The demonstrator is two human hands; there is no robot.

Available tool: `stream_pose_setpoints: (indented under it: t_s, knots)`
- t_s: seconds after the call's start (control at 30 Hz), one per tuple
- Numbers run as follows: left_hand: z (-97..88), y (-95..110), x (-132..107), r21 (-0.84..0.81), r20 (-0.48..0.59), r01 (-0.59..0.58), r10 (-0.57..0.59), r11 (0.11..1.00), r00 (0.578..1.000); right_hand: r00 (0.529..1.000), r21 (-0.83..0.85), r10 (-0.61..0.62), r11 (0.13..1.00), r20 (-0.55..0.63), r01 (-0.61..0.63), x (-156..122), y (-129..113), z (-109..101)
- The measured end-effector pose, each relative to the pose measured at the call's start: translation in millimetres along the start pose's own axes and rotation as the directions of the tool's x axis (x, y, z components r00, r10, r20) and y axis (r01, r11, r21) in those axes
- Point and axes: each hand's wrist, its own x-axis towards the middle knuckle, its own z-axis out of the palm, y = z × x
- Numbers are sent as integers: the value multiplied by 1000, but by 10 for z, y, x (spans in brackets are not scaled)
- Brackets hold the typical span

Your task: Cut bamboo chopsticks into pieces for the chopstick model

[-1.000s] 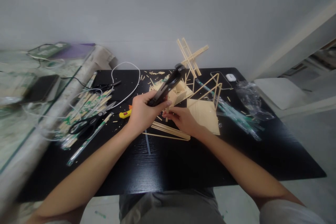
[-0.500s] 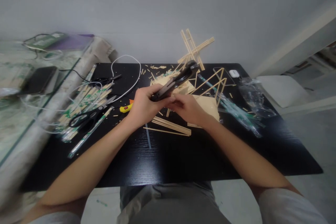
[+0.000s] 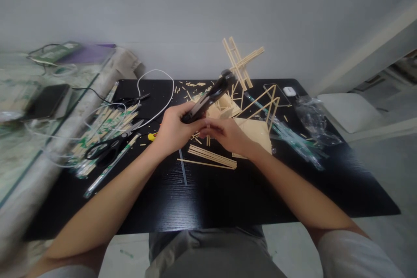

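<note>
Table: we sit at a black rectangular wooden table (image 3: 208, 208).
Loose sticks: a bundle of long pale wooden sticks (image 3: 213, 157) lies flat just in front of both hands.
Left hand: our left hand (image 3: 174, 130) wraps its fingers tightly round the grip of a black elongated plastic tool (image 3: 210, 95). The tool is held above the table, slanting up and away to the right.
Right hand: our right hand (image 3: 230, 134) touches the left at the tool's lower end, fingers drawn together. We cannot tell whether they pinch anything.
Short stick: a short pale wooden stick (image 3: 207, 140) stands upright just beneath the meeting hands.
Panel: a flat pale wooden panel (image 3: 259, 132) lies just beyond the right hand.
Frame: a triangular frame of thin sticks (image 3: 262, 102) rises over the panel.
Lattice: a ladder-like stick lattice (image 3: 241, 58) stands tilted near the far edge, behind the tool's tip.
Left side: black-handled scissors (image 3: 104, 150) lie by green-and-white wrapped stick packets (image 3: 104, 126), well apart from the left hand.
</note>
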Motion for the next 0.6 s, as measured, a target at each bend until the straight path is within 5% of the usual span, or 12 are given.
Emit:
stream_pose_setpoints:
  t_s: [0.2,0.6]
  knots:
    - [18,39,0,35,-3,-3,3,999,1000,995,-216,51,976,86,-31,-46,29,-58]
    - [-34,27,1,98,-13,-32,33,995,999,991,-148,57,988,122,-39,-94,156,35]
